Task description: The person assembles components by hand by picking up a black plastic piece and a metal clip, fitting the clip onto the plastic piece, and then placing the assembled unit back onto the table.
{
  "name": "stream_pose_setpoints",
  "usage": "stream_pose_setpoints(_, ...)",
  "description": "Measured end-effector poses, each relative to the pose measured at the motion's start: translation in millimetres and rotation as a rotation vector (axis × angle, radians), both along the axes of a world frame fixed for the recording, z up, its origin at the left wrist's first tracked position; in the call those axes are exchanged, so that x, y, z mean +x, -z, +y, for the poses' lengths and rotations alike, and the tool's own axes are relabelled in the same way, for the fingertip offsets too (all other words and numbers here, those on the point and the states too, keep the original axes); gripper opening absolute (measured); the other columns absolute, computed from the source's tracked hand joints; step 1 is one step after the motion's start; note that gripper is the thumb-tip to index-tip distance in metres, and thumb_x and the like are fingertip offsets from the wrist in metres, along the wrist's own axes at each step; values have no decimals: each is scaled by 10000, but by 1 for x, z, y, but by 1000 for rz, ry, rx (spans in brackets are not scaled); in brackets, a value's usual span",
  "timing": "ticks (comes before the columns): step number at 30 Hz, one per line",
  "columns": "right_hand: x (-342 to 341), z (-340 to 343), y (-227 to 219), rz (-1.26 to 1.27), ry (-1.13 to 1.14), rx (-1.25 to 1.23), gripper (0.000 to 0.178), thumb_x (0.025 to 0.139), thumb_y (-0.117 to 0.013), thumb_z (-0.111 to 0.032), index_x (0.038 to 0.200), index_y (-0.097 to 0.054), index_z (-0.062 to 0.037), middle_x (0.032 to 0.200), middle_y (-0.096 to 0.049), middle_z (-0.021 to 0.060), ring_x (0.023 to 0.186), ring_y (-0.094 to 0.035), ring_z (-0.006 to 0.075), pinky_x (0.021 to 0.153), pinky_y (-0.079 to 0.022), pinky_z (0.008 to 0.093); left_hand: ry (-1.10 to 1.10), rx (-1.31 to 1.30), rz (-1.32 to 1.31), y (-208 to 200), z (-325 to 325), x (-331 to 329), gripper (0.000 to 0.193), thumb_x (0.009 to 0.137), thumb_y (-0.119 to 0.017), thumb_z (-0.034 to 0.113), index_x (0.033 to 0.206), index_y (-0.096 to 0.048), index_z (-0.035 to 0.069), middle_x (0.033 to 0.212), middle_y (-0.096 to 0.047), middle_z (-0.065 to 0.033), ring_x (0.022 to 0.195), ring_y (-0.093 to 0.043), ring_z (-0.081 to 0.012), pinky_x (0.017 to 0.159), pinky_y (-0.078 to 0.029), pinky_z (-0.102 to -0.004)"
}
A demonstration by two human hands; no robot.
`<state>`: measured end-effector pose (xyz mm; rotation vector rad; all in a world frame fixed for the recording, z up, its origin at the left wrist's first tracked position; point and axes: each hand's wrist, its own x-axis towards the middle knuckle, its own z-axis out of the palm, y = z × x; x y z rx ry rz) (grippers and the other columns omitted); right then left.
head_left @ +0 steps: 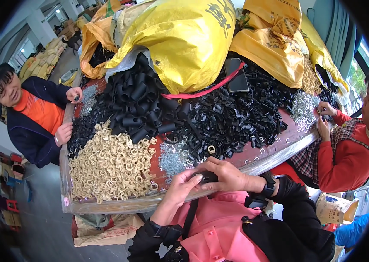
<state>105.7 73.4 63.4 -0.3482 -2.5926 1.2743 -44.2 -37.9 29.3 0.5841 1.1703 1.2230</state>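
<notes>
Close to the table's near edge, my left hand (181, 188) and my right hand (230, 175) meet around a small black plastic part (208, 177). My right fingers and thumb pinch it from the right; my left thumb and fingers are closed at its left end. The fingers hide much of its shape. Just beyond my hands lies a pile of small silvery metal pieces (172, 159). Left of my left hand spreads a large heap of beige plastic rings or clips (110, 163). Small black plastic parts (232, 124) are heaped beyond my right hand.
Wide black tube pieces (134, 94) are piled farther back. A large yellow sack (193, 43), orange sacks (271, 48), a dark flat device (237, 77) and a red strip (206, 92) lie behind. One co-worker (36, 113) is at left, another (341, 148) at right, both handling small parts.
</notes>
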Motion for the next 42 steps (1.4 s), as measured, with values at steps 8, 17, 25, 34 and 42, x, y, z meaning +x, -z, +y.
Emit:
stream_pose_setpoints(8,-6,18,4,118,-358,-240,760,680,-696,-314,1266,-316,-14,1221,-392,179,1142,-378,314,965,-295,394,-18,42,-66,-5,3,-11,458,779,-608,73,1192,-423,1,940,-577,-72,698,-558,-94,588,-468,-205)
stream_pose_setpoints(17,-6,15,13,253,-405,-409,761,671,-691,-318,1274,-328,-27,1220,-426,162,1147,-392,292,974,-286,389,1,179,-126,-2,1,0,622,707,-663,8,1239,-340,-23,1080,-519,-114,935,-528,-154,781,-458,-270)
stream_pose_setpoints(25,0,11,23,384,-329,-436,760,687,-667,-404,1261,-350,-19,1161,-474,155,1097,-429,295,942,-303,396,-20,178,-126,-7,2,10,687,670,-664,-48,1258,-310,-17,1153,-472,-120,1047,-479,-177,891,-405,-298)
stream_pose_setpoints(34,10,11,25,443,-241,-389,761,679,-658,-448,1243,-377,-21,1121,-510,152,1080,-455,290,935,-314,404,-22,177,-153,1,5,18,683,675,-652,-61,1263,-310,3,1165,-464,-113,1048,-481,-174,892,-407,-307)
stream_pose_setpoints(42,12,15,34,485,-218,-356,763,675,-651,-466,1235,-388,-20,1111,-521,146,1063,-469,299,935,-318,410,-42,183,-158,1,10,21,684,671,-652,-69,1262,-315,4,1148,-477,-112,1041,-485,-169,887,-414,-302)
